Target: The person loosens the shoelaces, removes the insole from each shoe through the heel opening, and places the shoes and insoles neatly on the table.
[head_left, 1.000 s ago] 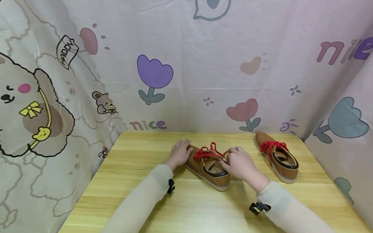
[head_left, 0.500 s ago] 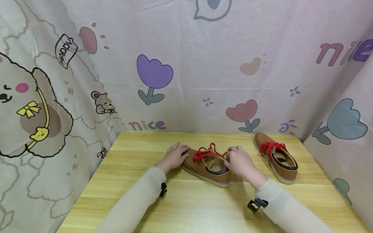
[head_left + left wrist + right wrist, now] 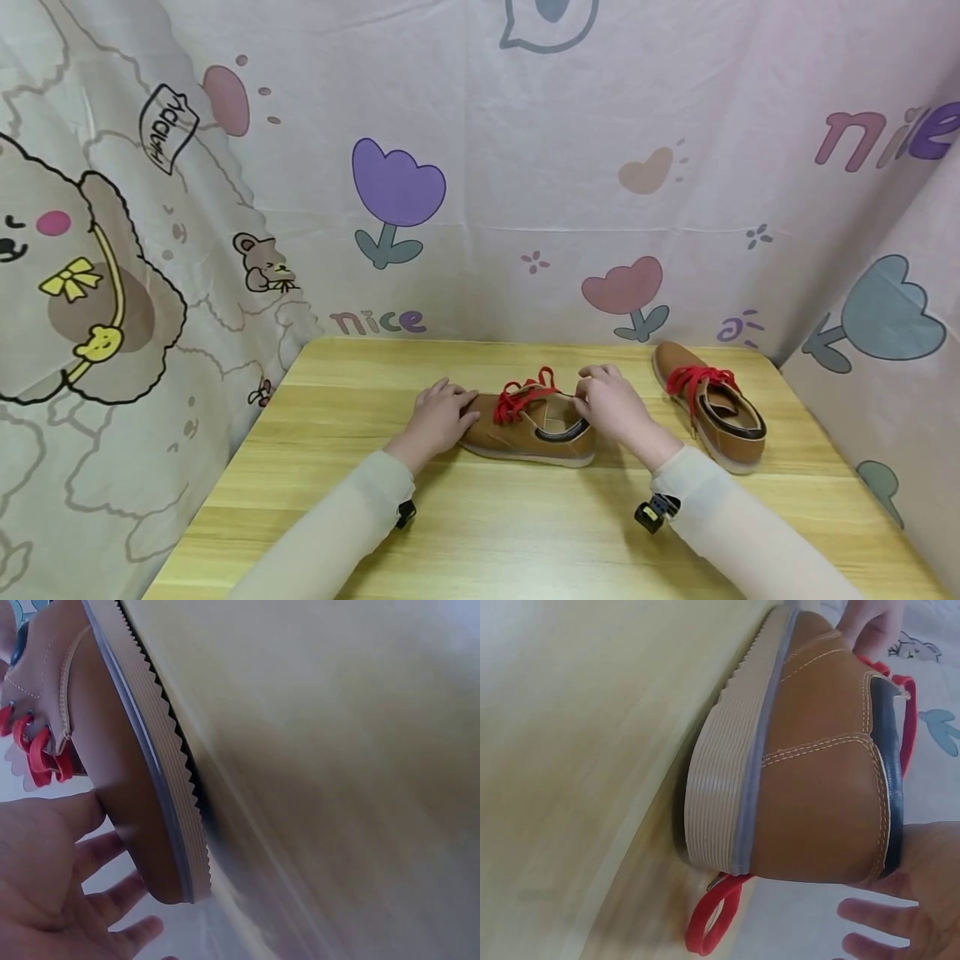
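A: Where was the brown lace-up shoe (image 3: 525,442)?

B: Around the middle of the wood-grain table (image 3: 525,533), toward its back edge, upright with its rounded toe facing the left edge. The upper looked smooth and leather-like, with flat red laces (image 3: 513,406) over it.

A: And the hands?

B: The left hand (image 3: 435,421) gripped the toe, thumb on the near side and fingers beyond it. The right hand (image 3: 611,408) held the heel end at the collar.

A: Did the wrist views add anything?

B: Yes. The left one showed the pale sole (image 3: 161,727) ribbed, with a saw-toothed lower edge. The right one showed double pale stitching (image 3: 817,746) and a red lace loop (image 3: 712,922) hanging beyond the heel, which the head view hid.

A: What lay further out?

B: A matching shoe (image 3: 738,446) near the back right corner, well apart, toe toward the back edge. Behind the table hung pale fabric (image 3: 487,108) printed with tulips and "nice".
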Tool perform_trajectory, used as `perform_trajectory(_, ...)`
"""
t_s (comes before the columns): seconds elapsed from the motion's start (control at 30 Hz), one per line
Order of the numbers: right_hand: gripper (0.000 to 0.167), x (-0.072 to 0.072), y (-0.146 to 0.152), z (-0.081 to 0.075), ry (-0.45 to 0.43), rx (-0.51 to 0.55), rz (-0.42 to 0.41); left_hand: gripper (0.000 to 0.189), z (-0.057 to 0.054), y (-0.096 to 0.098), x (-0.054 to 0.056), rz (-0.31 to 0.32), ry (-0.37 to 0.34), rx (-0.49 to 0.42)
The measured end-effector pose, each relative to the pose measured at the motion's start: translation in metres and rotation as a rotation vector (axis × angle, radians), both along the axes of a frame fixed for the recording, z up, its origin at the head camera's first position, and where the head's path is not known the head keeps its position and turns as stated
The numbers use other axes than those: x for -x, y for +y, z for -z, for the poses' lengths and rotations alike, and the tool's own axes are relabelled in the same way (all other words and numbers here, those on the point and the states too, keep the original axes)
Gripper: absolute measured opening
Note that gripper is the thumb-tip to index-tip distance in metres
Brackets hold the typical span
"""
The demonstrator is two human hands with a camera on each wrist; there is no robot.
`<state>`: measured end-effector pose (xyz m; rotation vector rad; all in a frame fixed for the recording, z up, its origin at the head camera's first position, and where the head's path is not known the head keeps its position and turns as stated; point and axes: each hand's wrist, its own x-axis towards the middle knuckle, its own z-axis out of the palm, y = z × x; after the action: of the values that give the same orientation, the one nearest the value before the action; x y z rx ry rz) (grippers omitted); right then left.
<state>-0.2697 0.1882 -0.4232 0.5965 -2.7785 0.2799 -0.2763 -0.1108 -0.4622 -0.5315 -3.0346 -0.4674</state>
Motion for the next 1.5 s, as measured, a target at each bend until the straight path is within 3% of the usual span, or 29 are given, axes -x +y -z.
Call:
perform_trajectory(0.43, 0.011, 0.011, 0.001, 0.006, 0.02, -0.021, -0.023, 0.049, -0.002, -0.001, -0.017, -0.035, 0.018, 0.032)
perform_trajectory(0.87, 0.012, 0.001, -0.006, -0.006, 0.035, -0.012, -0.001, 0.048, -0.002, -0.001, -0.019, -0.051, -0.001, -0.024)
perform_trajectory(1.13, 0.012, -0.002, -0.019, -0.009, 0.027, -0.047, -0.108, 0.047, -0.002, -0.001, -0.017, -0.052, 0.0, -0.03)
perform_trajectory(1.5, 0.011, 0.004, -0.032, -0.002, -0.134, -0.155, -0.092, 0.048, -0.001, -0.001, -0.018, -0.047, -0.007, -0.053)
